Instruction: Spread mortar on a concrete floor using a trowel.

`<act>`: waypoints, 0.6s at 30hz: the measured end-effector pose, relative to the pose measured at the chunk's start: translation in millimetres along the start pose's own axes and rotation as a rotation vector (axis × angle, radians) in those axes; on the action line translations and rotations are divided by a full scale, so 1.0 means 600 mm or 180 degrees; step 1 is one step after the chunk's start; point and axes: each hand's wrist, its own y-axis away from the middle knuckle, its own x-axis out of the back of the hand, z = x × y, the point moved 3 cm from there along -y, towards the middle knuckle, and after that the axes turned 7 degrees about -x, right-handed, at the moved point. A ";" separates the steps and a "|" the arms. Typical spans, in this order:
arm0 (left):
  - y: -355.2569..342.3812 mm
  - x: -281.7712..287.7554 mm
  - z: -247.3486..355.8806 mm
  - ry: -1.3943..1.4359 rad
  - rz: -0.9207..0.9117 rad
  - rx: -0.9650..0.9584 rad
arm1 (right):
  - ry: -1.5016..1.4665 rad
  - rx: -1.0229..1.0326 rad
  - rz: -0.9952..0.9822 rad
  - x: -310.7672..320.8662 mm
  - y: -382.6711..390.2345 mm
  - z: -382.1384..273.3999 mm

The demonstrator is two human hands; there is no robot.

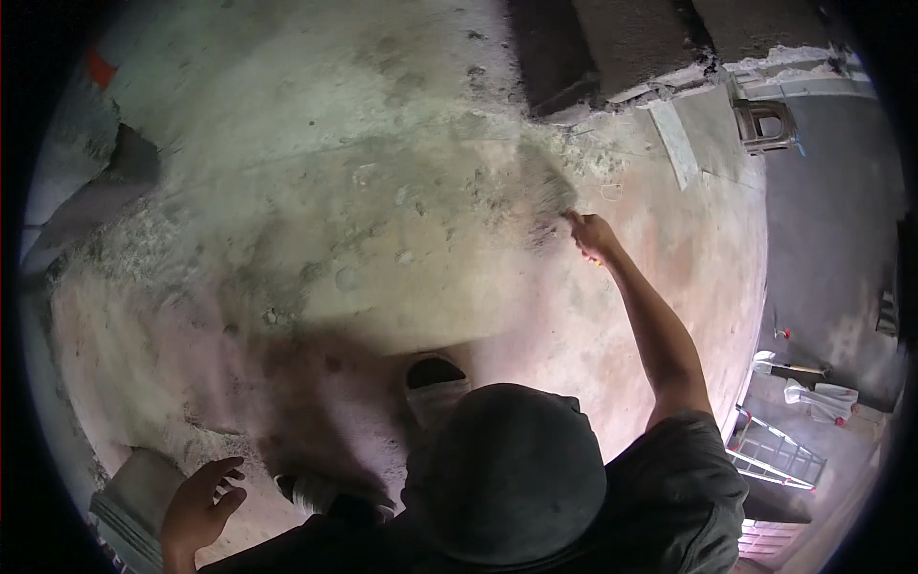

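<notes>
A smooth, dark, rounded cap [507,474] fills the lower middle, hiding much of the body below it; around it spreads the soft, creased cloth of a dark shirt [674,488]. At the lower left, the left hand [201,507] is bare and holds nothing, its fingers loosely spread and bent, just beside a grey, layered block [143,493] that is cut off by the dark rim. Two shoes [437,387] with dark openings show beyond the cap, partly covered by it.

Farther out, the right arm stretches over the floor [411,287], which is rough, pale and mottled with gritty dust. The right hand [591,235] is curled round a brush-like tool [551,189], whose head fans out over the floor near the dark steps; its bristles are smeared by blur, and whether they touch the floor I cannot tell. A bit of yellow and red shows under the fist.

Beyond stand the steps [631,48], coarse and broken-edged, then a flat pale strip [675,143] and a brown stool [765,126]. At the far right, a metal ladder [779,454] and crumpled white bags [822,400] bend with the lens, their details hard to make out.
</notes>
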 end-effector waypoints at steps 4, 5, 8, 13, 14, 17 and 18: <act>0.005 -0.002 -0.007 0.0076 0.0063 0.0015 | -0.0222 -0.0031 0.0052 0.007 -0.008 0.017; 0.000 -0.003 -0.012 0.0083 0.0082 -0.0087 | -0.0472 -0.0161 0.0254 0.017 -0.017 0.018; -0.005 -0.012 -0.020 0.0113 0.0041 -0.0056 | 0.0025 0.0062 0.0047 0.000 0.017 -0.035; 0.002 -0.009 -0.042 -0.0098 0.0140 -0.0066 | -0.0381 0.0305 0.0463 -0.034 0.050 0.057; 0.003 -0.008 -0.049 -0.0142 0.0267 -0.0066 | -0.0610 0.0040 0.0545 -0.033 0.048 0.097; 0.009 -0.006 -0.046 0.0064 0.0187 -0.0039 | -0.0442 -0.0131 0.0879 -0.017 0.062 0.192; 0.011 -0.008 -0.048 0.0076 0.0178 -0.0041 | -0.0428 -0.0135 0.0882 -0.010 0.064 0.216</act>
